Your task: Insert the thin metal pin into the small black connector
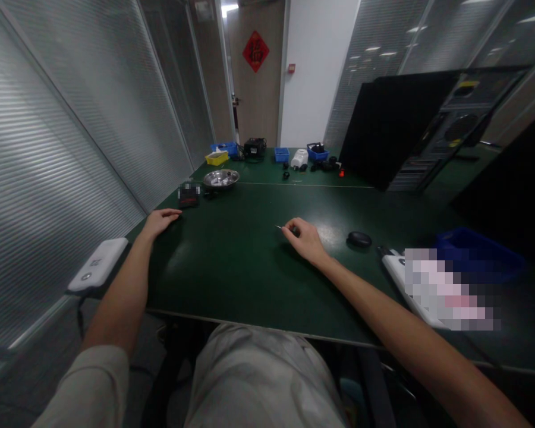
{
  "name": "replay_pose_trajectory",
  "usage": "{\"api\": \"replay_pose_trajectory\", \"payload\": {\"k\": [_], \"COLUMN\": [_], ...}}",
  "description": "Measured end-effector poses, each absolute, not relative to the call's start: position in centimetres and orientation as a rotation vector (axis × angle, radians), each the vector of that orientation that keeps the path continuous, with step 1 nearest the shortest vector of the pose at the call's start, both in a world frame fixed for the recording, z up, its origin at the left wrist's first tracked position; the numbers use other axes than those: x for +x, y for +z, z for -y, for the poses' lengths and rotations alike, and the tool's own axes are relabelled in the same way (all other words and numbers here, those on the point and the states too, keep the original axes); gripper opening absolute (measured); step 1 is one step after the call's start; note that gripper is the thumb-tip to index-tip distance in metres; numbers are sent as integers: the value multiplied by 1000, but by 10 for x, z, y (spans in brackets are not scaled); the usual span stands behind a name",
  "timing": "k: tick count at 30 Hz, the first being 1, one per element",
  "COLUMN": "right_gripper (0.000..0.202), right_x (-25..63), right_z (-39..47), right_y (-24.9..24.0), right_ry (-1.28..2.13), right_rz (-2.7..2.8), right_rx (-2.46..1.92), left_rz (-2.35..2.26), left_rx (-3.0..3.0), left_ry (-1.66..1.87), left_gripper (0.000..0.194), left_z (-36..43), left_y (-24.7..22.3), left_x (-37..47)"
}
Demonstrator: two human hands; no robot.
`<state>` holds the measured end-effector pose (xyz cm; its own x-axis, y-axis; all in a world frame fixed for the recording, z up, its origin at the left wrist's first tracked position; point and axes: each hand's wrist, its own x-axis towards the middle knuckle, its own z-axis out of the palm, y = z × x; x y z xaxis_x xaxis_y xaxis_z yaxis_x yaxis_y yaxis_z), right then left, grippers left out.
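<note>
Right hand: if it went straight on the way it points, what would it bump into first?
The right hand would probably meet the metal bowl first, though depth is hard to judge here.

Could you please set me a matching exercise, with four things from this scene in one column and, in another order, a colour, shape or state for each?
1. Right hand
2. Metal bowl
3. Computer mouse
4. Door sign

A. Black, lying on the green tabletop
B. Red and diamond-shaped
C. Shiny, with small items inside
D. Pinching a thin object

Right pairs: 1-D, 2-C, 3-A, 4-B.
</note>
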<state>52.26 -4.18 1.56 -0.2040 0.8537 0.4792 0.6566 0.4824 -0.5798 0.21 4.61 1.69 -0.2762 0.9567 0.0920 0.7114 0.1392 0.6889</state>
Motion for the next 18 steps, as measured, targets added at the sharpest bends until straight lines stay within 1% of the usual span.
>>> {"api": "replay_pose_trajectory", "payload": {"k": [9, 12, 18], "right_gripper": [21, 21, 23], "right_x": [523, 523, 523], "right_z": [44, 44, 44], "right_y": [20, 21, 20], "right_ry": [343, 348, 327], "right_rz": [1965, 1970, 1974], "right_rx": [-1260, -1257, -1264], "left_rz": [-2045, -2006, -2052], "left_rx": [1544, 1548, 1439], "left_ry": [884, 920, 1015], "left_gripper": [39, 41, 38], "left_z": [-47, -46, -42], "left_y": [17, 16, 15], "left_x": [-6, -4, 0]}}
